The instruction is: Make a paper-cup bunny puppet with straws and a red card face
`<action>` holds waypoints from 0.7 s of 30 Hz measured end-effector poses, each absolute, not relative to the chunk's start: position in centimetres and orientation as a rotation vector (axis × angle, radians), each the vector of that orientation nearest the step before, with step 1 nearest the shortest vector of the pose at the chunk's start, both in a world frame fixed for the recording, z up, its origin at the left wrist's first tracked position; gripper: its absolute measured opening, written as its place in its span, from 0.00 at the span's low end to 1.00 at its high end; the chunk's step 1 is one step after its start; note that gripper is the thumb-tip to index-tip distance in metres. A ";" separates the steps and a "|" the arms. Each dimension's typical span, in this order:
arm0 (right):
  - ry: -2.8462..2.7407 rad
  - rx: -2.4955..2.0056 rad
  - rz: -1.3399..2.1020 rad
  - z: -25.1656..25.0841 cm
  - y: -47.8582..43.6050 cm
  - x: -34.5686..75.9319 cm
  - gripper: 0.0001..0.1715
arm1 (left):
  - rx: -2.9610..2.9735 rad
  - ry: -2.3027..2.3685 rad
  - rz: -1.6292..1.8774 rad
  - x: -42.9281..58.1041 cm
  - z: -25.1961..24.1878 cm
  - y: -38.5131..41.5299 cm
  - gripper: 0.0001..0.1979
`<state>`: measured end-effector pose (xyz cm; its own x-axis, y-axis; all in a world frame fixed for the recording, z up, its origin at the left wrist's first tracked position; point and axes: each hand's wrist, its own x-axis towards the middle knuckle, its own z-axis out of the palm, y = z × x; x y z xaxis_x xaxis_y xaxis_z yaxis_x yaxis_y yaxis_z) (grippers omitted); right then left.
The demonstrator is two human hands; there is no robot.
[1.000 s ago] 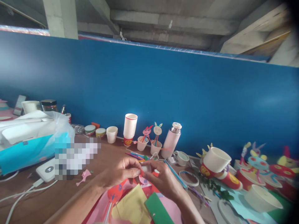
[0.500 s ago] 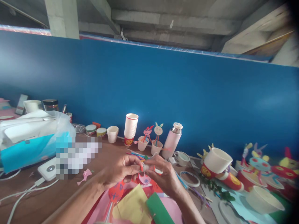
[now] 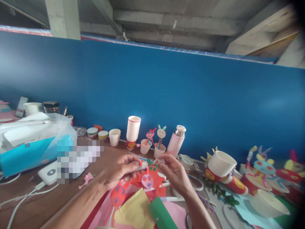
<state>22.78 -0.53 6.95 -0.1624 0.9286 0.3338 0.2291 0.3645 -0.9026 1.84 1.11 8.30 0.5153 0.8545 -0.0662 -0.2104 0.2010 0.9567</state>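
Observation:
My left hand (image 3: pixel 122 170) is closed around a glue stick (image 3: pixel 143 165), a short whitish tube with an orange end. In my right hand (image 3: pixel 173 171), the fingertips pinch a small translucent cap (image 3: pixel 161 162), apart from the tube. Below and between the hands lies an orange-red paper cutout (image 3: pixel 156 178) bearing a round pink face (image 3: pixel 147 182) with drawn marks. Near my left wrist, an orange paper face (image 3: pixel 118 194) with blue drawing sits on a pale stick. Folded yellow paper (image 3: pixel 134 210) and green paper (image 3: pixel 163 213) lie closest to me.
Along the blue partition (image 3: pixel 152 82) stand a stack of paper cups (image 3: pixel 133 128), two cups with paper rabbit figures (image 3: pixel 161 133), and a pink thermos (image 3: pixel 175 141). A plastic-wrapped bundle (image 3: pixel 35 143) and a white charging device (image 3: pixel 49 173) are left. More cups (image 3: pixel 221 163) and figures crowd the right.
My hands have moved apart. The cap has come off the glue stick and is in my right hand, and more of the orange-red cutout shows between them.

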 end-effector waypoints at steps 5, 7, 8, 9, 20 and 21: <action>-1.373 -0.865 1.342 5.4 0.4 21.6 0.14 | 0.957 0.625 0.937 2.6 7.5 1.5 0.06; -1.253 -0.810 1.559 4.5 0.6 20.5 0.11 | 0.883 0.593 0.974 2.9 7.0 1.5 0.06; -1.198 -0.787 1.628 4.1 0.7 20.0 0.09 | 0.855 0.572 0.990 3.0 6.9 1.5 0.06; -1.150 -0.771 1.680 3.8 0.7 19.6 0.08 | 0.836 0.552 1.007 3.1 6.7 1.5 0.06; -1.396 -0.991 1.226 3.4 -0.2 17.5 0.19 | 0.730 0.561 1.211 4.1 6.9 0.9 0.03; -1.468 -1.006 1.142 3.7 -0.4 17.4 0.20 | 0.739 0.575 1.199 4.3 6.9 0.8 0.04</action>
